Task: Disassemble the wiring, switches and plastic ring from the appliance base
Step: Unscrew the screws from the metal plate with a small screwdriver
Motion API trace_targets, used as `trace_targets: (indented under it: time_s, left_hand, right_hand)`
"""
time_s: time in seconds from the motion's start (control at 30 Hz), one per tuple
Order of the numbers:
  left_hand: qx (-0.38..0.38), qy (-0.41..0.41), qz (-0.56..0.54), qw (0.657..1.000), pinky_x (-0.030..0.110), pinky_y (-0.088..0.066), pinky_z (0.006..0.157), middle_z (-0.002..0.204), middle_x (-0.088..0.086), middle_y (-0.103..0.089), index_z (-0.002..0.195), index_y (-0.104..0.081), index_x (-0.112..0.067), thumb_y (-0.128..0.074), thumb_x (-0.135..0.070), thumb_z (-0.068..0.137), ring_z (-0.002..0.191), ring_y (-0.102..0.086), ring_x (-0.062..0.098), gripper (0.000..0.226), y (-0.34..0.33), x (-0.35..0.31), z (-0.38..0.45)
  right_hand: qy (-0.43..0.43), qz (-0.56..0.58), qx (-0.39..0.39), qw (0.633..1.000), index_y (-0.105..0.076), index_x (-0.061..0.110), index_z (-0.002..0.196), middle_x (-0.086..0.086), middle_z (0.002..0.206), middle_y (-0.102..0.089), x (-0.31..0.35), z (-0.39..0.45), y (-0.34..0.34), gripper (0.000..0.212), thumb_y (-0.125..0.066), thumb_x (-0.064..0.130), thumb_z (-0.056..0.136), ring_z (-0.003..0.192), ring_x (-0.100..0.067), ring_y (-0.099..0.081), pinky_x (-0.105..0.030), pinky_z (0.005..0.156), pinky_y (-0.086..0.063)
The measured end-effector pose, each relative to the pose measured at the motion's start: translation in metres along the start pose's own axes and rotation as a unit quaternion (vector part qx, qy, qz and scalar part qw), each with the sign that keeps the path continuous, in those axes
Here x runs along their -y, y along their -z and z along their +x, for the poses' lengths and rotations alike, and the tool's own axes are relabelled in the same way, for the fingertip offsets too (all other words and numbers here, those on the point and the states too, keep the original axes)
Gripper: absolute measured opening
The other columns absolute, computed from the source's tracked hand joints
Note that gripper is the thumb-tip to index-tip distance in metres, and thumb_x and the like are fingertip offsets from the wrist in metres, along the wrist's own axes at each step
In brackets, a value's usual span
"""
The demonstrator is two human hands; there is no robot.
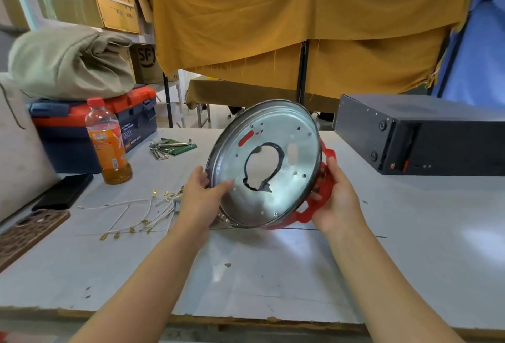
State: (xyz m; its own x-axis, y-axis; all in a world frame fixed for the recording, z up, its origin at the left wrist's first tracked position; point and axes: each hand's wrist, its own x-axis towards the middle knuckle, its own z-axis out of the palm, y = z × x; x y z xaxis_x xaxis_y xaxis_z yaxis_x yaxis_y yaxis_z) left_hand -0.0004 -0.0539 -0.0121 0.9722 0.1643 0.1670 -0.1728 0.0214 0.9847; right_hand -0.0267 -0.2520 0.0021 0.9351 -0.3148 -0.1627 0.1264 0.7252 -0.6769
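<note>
Grey worktable (273,274) below; my left hand (203,195) grips the stiff, light metal base (273,162) at its rim mid-frame, my right hand (337,203) curls round the flexible red plastic ring (319,200)

Your hands hold the appliance base (267,162) tilted above the table (273,274); wiring (136,211) lies left, bottle (109,143) behind it, black box (426,135) right.

Bright, even indoor light; wide-angle bend at the edges.
Overhead light glares pale on my table (273,274) at 4 o'clock and on the metal base (276,151); shadows faint; bundle at 10 o'clock smeared, slightly soft.
</note>
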Motion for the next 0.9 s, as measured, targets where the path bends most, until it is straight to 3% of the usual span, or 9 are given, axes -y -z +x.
trace_targets:
  time_s: [0.07,0.17,0.23,0.3,0.37,0.47,0.6,0.73,0.9]
  left_hand:
    - [-0.054,-0.017,0.107,0.993,0.017,-0.044,0.079,0.133,-0.004,-0.041,0.141,-0.037,-0.018,-0.07,-0.015,0.083,0.117,-0.047,0.008,0.067,0.004,0.0,0.003]
    - [-0.007,0.029,0.086,0.996,0.02,-0.047,0.067,0.126,-0.001,-0.053,0.137,-0.043,-0.014,-0.069,-0.016,0.085,0.091,-0.056,0.009,0.058,0.01,-0.004,0.006]
    - [0.069,0.077,0.027,0.994,0.025,-0.048,0.058,0.096,0.003,-0.071,0.122,-0.057,-0.011,-0.064,-0.01,0.087,0.067,-0.063,0.013,0.036,0.01,-0.009,0.004]
    - [0.089,0.097,-0.014,0.991,0.022,-0.049,0.047,0.075,0.003,-0.072,0.107,-0.063,-0.013,-0.056,-0.002,0.089,0.052,-0.064,0.013,0.021,0.008,-0.012,-0.001]
    - [0.063,0.096,-0.014,0.993,0.019,-0.047,0.041,0.063,0.001,-0.069,0.097,-0.064,-0.015,-0.049,0.005,0.089,0.043,-0.06,0.01,0.026,0.008,-0.011,-0.003]
    - [0.033,0.07,0.062,0.995,0.024,-0.047,0.042,0.052,-0.001,-0.064,0.092,-0.065,-0.013,-0.044,0.007,0.087,0.038,-0.054,0.011,0.03,0.014,-0.01,0.0]
    - [0.022,0.04,0.136,0.99,0.028,-0.052,0.042,0.079,0.016,-0.067,0.106,-0.053,-0.014,-0.047,0.0,0.088,0.046,-0.064,0.019,0.024,0.026,-0.018,0.009]
    - [0.019,0.029,0.209,0.977,0.037,-0.057,0.048,0.083,0.015,-0.064,0.106,-0.051,-0.016,-0.046,-0.003,0.088,0.051,-0.068,0.027,0.022,0.029,-0.026,0.017]
    - [0.028,-0.006,0.277,0.961,0.029,-0.051,0.037,0.077,0.011,-0.061,0.102,-0.056,-0.016,-0.046,-0.003,0.087,0.043,-0.062,0.024,0.023,0.029,-0.022,0.019]
  right_hand:
    - [-0.012,0.037,0.01,0.999,-0.062,0.019,0.072,0.006,0.057,-0.054,0.002,0.001,0.009,0.03,-0.055,0.039,0.092,0.035,-0.006,-0.036,-0.015,0.04,-0.03]
    - [-0.018,0.079,0.044,0.996,-0.065,0.019,0.075,0.003,0.065,-0.057,0.006,0.006,0.021,0.032,-0.051,0.04,0.095,0.043,-0.012,-0.039,-0.017,0.058,-0.041]
    - [-0.027,0.082,0.057,0.995,-0.067,0.016,0.095,-0.005,0.094,-0.062,0.005,0.005,0.026,0.028,-0.052,0.04,0.094,0.07,-0.019,-0.051,-0.026,0.095,-0.039]
    - [-0.036,0.064,0.07,0.995,-0.066,0.015,0.113,-0.009,0.12,-0.064,0.001,-0.001,0.03,0.036,-0.05,0.041,0.095,0.107,-0.021,-0.06,-0.04,0.111,-0.032]
    - [-0.035,0.054,0.079,0.995,-0.068,0.017,0.108,-0.006,0.114,-0.069,0.0,-0.007,0.033,0.029,-0.048,0.035,0.096,0.111,-0.021,-0.061,-0.044,0.1,-0.044]
    - [-0.024,-0.02,0.053,0.998,-0.062,0.015,0.098,-0.004,0.088,-0.068,0.004,-0.014,0.039,0.014,-0.05,0.02,0.093,0.083,-0.019,-0.066,-0.035,0.076,-0.052]
    - [0.058,-0.205,0.003,0.977,-0.063,0.005,0.075,-0.002,0.059,-0.059,0.011,-0.018,0.044,0.014,-0.053,0.001,0.085,0.055,-0.013,-0.056,-0.022,0.056,-0.049]
    - [0.128,-0.362,0.011,0.923,-0.069,0.007,0.084,-0.007,0.078,-0.067,0.021,-0.019,0.05,0.02,-0.05,-0.002,0.087,0.069,-0.014,-0.063,-0.025,0.076,-0.053]
    - [0.187,-0.421,-0.028,0.887,-0.068,0.016,0.083,-0.005,0.09,-0.07,0.045,-0.012,0.072,0.025,-0.049,0.002,0.09,0.091,-0.021,-0.068,-0.029,0.086,-0.053]
